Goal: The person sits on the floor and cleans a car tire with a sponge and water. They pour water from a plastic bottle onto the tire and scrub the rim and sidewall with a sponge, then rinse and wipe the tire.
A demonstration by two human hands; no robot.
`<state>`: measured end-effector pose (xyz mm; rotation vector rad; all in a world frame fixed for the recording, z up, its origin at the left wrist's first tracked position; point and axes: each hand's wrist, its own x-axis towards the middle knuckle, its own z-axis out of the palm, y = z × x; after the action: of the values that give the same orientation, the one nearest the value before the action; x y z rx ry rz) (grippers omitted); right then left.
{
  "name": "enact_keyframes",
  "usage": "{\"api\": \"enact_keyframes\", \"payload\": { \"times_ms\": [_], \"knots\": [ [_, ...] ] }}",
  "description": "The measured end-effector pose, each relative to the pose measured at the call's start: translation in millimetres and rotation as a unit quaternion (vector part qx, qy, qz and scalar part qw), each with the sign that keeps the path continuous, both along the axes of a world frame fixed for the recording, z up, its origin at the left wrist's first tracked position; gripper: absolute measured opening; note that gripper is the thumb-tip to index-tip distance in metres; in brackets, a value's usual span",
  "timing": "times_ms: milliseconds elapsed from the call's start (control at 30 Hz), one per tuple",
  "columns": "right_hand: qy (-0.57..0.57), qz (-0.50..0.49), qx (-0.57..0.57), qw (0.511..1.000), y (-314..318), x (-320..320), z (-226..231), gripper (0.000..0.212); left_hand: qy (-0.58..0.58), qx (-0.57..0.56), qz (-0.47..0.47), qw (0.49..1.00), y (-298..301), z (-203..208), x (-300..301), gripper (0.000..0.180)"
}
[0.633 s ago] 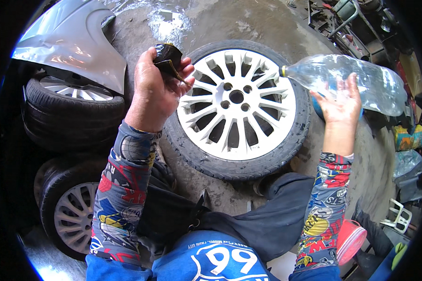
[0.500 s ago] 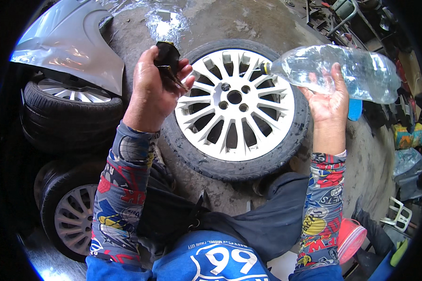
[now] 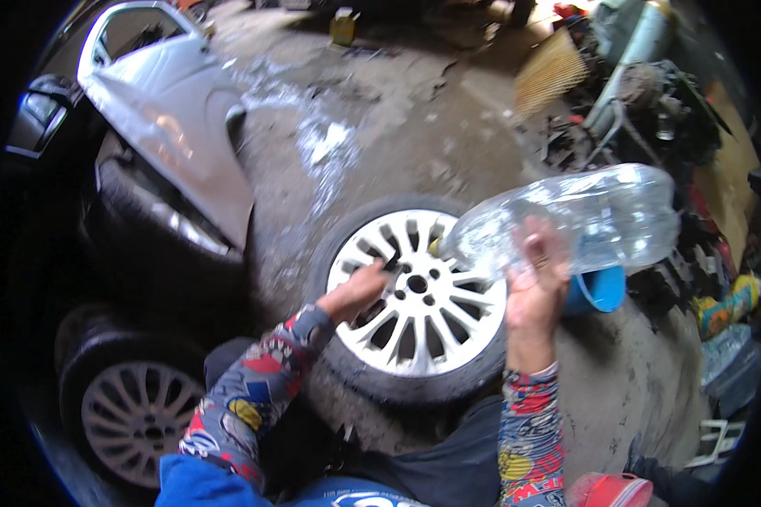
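Note:
A white multi-spoke wheel (image 3: pixel 418 355) in its black tire (image 3: pixel 380 390) lies flat before me. My left hand (image 3: pixel 359 291), blurred, is closed over the left part of the spokes. The black sheet it gripped earlier is mostly hidden behind its fingers. My right hand (image 3: pixel 537 291) grips a large clear plastic bottle (image 3: pixel 621 215) from below, thumb up along its side. The bottle lies nearly level in the air, its yellow-tipped neck (image 3: pixel 436 246) dipped toward the wheel's upper right. Whether liquid is coming out cannot be seen.
A blue container (image 3: pixel 604 290) stands right of the wheel, behind my right hand. At left are a silver car body panel (image 3: pixel 173 127) and another wheel (image 3: pixel 148 414). A red-pink round container (image 3: pixel 609 492) sits lower right; scrap parts (image 3: pixel 651 93) crowd the far right.
My left hand has come down from its raised, palm-up pose onto the wheel and turned over. The bottle's neck has tipped lower over the wheel. The view has shifted, showing more far floor.

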<state>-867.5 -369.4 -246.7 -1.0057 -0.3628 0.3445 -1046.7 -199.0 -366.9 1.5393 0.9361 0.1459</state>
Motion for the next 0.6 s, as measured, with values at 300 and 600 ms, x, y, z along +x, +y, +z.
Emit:
{"api": "enact_keyframes", "payload": {
  "times_ms": [300, 600],
  "knots": [
    [-0.005, 0.013, 0.035, 0.999, -20.9, -0.8, 3.7, 0.056, -0.005, 0.379, -0.113, 0.919, -30.1, -16.1, 34.9, 0.035],
    [-0.012, 0.045, 0.032, 0.998, -19.6, -15.3, 13.3, 0.049, -0.099, -0.018, 0.015, 0.995, -28.4, 10.0, 53.9, 0.028]
  ]
}}
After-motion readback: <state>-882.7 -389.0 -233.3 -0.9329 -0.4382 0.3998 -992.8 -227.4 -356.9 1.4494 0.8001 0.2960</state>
